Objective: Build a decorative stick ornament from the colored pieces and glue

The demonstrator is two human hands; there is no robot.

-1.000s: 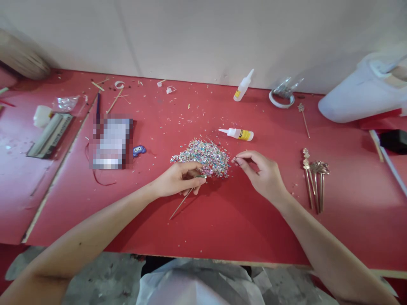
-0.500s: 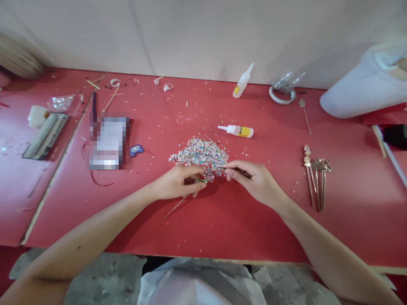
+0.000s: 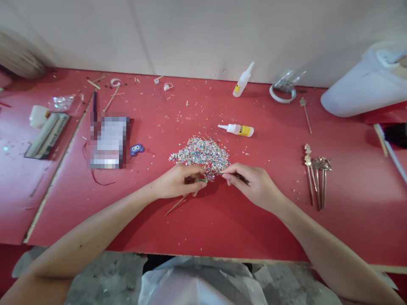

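Pinched in the fingers of my left hand (image 3: 178,181) is a hair stick (image 3: 176,205), its thin shaft slanting down to the left and its greenish decorated head at my fingertips. My right hand (image 3: 254,182) is closed on slim metal tweezers (image 3: 219,172), whose tip points left toward that head. Just beyond both hands lies a heap of small glittering rhinestones (image 3: 203,151) in mixed colours. Part of the hair stick's head is hidden by my left fingers.
A glue bottle (image 3: 241,130) lies behind the heap; another glue bottle (image 3: 242,82) stands near the wall. Finished-looking gold hair sticks (image 3: 321,182) lie at right, near a tape ring (image 3: 282,98) and a large white roll (image 3: 359,84). At left are a blurred phone (image 3: 110,142) and a blue trinket (image 3: 137,149).
My right hand has shifted slightly down and left, and the tweezers' tip has moved from the heap's edge closer to the hair stick's head. My left hand stays nearly still.
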